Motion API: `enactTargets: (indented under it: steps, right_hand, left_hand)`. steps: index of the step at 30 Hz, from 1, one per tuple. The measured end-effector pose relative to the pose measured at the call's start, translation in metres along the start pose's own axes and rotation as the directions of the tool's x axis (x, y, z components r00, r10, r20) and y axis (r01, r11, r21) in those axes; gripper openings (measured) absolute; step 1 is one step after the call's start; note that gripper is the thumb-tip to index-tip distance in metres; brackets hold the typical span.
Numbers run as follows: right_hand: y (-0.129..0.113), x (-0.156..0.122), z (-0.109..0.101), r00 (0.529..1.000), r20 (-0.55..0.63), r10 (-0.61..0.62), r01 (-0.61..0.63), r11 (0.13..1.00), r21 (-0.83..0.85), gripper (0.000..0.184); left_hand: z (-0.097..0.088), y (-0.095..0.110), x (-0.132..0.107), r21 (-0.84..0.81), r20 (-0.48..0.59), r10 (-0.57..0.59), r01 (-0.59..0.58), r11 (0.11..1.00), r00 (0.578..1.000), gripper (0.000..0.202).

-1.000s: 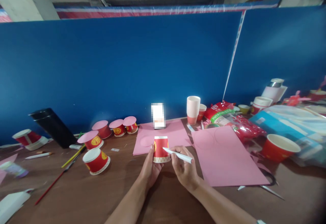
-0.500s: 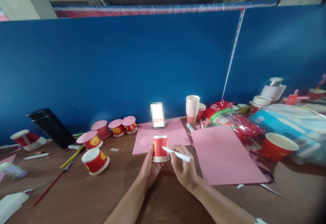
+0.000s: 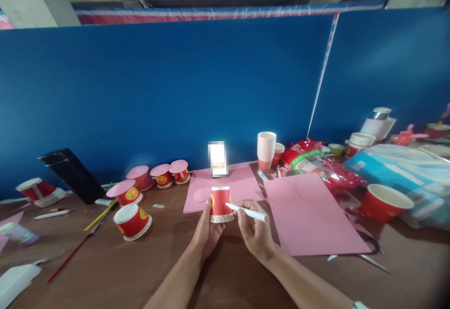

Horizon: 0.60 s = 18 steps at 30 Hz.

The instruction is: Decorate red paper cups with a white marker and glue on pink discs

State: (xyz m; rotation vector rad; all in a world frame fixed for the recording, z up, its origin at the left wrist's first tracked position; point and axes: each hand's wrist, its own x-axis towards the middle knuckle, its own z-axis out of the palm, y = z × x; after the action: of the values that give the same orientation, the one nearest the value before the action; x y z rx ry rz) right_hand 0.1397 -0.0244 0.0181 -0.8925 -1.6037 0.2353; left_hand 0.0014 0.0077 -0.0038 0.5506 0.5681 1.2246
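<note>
Head view: the fingers of the left hand (image 3: 208, 231) are closed round an upside-down red paper cup (image 3: 221, 207) over the surface (image 3: 168, 248), and those of the right hand (image 3: 253, 231) pinch a white pen (image 3: 250, 212), tip at the cup's side. Bracing the cup and keeping the tip light should suit best; both forearms (image 3: 179, 271) reach forward, converging, short of the pink sheets (image 3: 316, 220).

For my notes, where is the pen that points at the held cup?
In the head view, right of centre, the white pen is in the right hand, its tip at the red cup in the left hand.
</note>
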Motion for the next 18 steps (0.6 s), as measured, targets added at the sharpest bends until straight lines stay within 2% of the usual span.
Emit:
enactTargets:
  steps: [13, 18]
  right_hand:
    - [0.0039, -0.0021, 0.0032, 0.999, -0.017, -0.040, 0.040, 0.999, -0.001, 0.011]
    - [0.0039, -0.0017, 0.0032, 0.998, -0.026, -0.051, 0.051, 0.999, 0.003, 0.013]
  left_hand:
    - [0.0039, 0.0004, -0.0007, -0.004, -0.033, -0.011, 0.011, 1.000, 0.999, 0.035]
    - [0.0027, -0.0011, -0.0007, -0.004, -0.012, 0.002, -0.002, 1.000, 1.000, 0.033]
